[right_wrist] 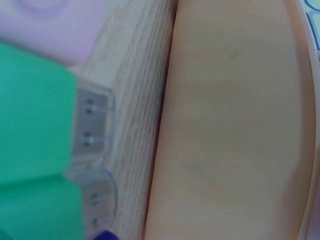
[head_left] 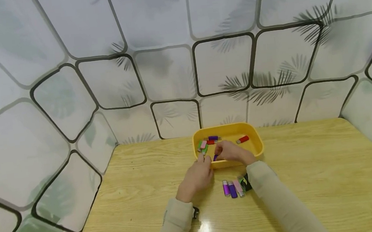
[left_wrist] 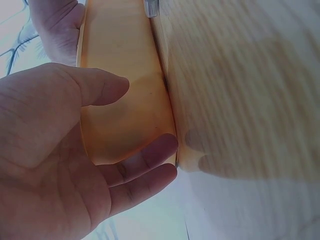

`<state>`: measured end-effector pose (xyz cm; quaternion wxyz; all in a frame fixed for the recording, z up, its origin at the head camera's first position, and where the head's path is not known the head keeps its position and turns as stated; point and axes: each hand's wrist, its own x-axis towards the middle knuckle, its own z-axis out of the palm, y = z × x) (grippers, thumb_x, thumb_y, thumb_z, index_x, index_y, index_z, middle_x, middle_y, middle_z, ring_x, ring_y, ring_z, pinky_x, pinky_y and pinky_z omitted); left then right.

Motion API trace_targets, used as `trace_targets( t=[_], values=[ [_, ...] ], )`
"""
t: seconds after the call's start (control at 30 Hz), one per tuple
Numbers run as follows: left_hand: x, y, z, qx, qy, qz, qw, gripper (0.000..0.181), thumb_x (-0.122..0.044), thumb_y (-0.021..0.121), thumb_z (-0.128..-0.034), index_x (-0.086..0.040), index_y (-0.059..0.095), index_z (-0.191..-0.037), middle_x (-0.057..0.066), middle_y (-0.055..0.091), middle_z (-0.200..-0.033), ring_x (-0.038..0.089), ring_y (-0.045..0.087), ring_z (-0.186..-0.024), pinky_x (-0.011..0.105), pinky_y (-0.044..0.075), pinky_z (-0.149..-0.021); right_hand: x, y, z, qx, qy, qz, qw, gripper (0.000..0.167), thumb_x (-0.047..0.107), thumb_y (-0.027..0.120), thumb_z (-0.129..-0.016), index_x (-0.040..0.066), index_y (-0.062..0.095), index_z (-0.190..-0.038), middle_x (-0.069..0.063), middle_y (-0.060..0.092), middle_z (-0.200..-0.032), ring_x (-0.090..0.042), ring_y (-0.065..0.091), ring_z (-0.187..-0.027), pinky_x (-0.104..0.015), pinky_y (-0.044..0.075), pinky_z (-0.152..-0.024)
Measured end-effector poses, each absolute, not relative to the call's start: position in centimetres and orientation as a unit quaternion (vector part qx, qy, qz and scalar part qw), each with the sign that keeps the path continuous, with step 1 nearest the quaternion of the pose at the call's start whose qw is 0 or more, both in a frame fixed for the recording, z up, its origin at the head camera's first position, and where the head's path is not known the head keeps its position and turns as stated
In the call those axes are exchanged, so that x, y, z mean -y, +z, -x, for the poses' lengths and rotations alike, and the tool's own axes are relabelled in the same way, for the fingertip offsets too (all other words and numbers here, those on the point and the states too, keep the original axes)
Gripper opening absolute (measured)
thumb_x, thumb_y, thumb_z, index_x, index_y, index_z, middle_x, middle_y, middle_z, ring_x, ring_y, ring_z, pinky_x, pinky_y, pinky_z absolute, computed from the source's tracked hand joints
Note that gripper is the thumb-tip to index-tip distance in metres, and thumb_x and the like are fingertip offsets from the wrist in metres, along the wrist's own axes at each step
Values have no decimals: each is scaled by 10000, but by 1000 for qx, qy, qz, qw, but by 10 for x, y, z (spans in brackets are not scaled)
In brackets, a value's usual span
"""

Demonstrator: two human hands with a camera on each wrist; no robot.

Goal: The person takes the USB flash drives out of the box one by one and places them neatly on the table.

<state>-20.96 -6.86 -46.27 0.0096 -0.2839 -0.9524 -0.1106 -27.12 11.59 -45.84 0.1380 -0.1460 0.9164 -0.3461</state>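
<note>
A yellow plastic basket [head_left: 258, 142] stands at the back of the table. My left hand [head_left: 197, 175] is at its front left corner, the thumb against the outer wall [left_wrist: 135, 115] and some fingertips over the rim. In the left wrist view its two lower fingers are stretched out past the corner. My right hand [head_left: 230, 151] reaches into the basket over the front rim and pinches a purple USB flash drive [head_left: 215, 158]. Inside lie a red flash drive [head_left: 243, 139] on the right and several red, blue, pink and green ones at the left.
In front of the basket lie a violet flash drive [head_left: 226, 188], a dark blue one [head_left: 232, 189] and a pink one [head_left: 238, 188]. Green flash drives [right_wrist: 35, 115] lie beside them, partly hidden by the right sleeve. A patterned wall covering [head_left: 168, 72] stands behind the table.
</note>
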Motion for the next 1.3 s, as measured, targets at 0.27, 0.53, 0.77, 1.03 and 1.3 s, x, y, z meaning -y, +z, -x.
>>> trace_targets(
  t=[0.27,0.53,0.77,1.03,1.3],
  values=[
    [68,-464,209,953,-106,285,18,211,-195,540,-1002,-39,505,-1138,100,457,-991,201,539,-694,318,476,-565,-116,-460,270,-929,-325,126,125,296,167,677,-876,121,514,-633,49,409,-570,-105,375,-527,-230,310,-518],
    [69,-463,208,951,-108,291,12,171,-181,527,-1003,-40,504,-1098,91,452,-970,173,499,-674,308,460,-570,-115,-457,266,-941,-294,84,144,374,251,583,-933,135,468,-597,39,345,-536,-116,334,-473,-242,276,-475],
    [68,-462,208,951,-108,291,9,187,-185,523,-1008,-38,505,-1121,97,464,-1004,179,505,-720,318,483,-625,-112,-451,266,-948,-268,62,159,407,340,481,-1003,115,527,-667,10,387,-591,-153,397,-534,-269,316,-523],
    [67,-459,212,952,-107,285,8,205,-190,522,-1011,-43,502,-1152,101,472,-1022,187,523,-718,319,493,-629,-113,-451,269,-950,-242,72,185,553,423,333,-1042,-24,657,-1006,-159,626,-921,-263,580,-805,-400,468,-793],
    [66,-457,209,956,-111,273,-10,224,-201,518,-1014,-43,512,-1173,107,485,-1051,210,547,-782,347,522,-694,-115,-447,265,-954,-293,3,60,717,566,168,-1045,56,616,-816,-103,584,-767,-258,567,-689,-407,463,-681]
  ],
)
